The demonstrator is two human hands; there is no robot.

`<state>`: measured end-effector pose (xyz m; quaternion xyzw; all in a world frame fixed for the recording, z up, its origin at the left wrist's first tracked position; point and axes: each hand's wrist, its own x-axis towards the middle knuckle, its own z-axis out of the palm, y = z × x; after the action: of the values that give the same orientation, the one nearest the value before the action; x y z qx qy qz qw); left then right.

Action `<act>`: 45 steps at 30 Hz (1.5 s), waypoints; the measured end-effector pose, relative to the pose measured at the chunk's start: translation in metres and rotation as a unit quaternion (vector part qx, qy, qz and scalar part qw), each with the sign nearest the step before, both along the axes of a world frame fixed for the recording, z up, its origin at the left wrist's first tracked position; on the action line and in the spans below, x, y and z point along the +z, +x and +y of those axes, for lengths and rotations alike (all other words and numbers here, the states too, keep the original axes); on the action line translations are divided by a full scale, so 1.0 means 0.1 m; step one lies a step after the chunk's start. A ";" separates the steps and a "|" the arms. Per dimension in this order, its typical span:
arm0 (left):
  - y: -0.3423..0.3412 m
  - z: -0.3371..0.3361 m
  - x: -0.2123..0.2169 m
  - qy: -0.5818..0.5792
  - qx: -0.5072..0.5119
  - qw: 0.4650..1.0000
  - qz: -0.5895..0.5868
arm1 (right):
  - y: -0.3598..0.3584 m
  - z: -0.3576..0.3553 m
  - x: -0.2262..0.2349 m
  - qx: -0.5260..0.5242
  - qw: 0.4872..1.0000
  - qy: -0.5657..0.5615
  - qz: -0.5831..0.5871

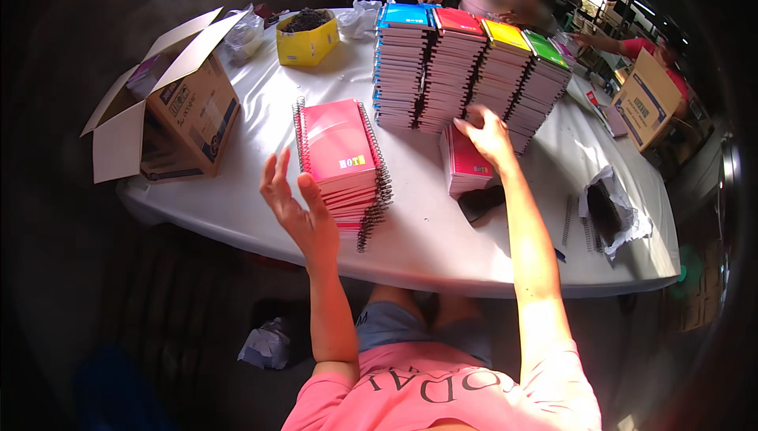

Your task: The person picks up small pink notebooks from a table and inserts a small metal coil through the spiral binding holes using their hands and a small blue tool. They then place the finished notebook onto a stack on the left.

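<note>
Holds the left hand [298, 208] loosely unfurled, fingers spread, grasping nothing visible, at the near left side of a stack of red spiral notebooks [338, 135] — cannot tell whether touching it. Bends the right hand [491, 140] over a shorter red stack [468, 164], fingers part-curled at its top; cannot tell whether gripping. Directly behind, blocking the far side: four tall columns of notebooks [452, 71], topped blue, red, yellow and green, ragged with dark coils between. To the left, a cardboard box [193, 115] with flaps raised, and a many-sided yellow container [310, 48] heaped with black coils [306, 20]. To the right, crumpled white wrapping [629, 224] around dark wire — all on a smooth white tablecloth [426, 241].
</note>
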<state>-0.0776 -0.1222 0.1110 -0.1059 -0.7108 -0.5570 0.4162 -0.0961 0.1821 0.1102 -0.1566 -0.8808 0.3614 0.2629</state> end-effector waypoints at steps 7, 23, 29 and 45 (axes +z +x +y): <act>0.61 0.47 0.18 -0.041 -0.074 0.971 0.223 | 0.49 0.45 -0.62 -0.078 0.982 -0.059 -0.161; 0.35 1.00 -0.59 -0.022 -0.496 0.835 -0.238 | 1.67 0.36 -0.61 -0.040 0.991 -0.127 0.017; 0.65 1.09 -0.79 -0.470 -0.280 0.837 0.020 | 2.08 2.20 -1.63 -0.328 0.929 0.147 -0.083; 0.79 1.34 -1.15 -0.337 -0.120 0.932 0.053 | 1.96 -0.25 -0.67 0.074 0.988 -0.128 0.036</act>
<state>0.0016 0.0121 -0.0042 -0.3540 -0.8156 -0.3238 0.3235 0.0996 0.1575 0.0430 -0.1103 -0.8263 0.4950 0.2451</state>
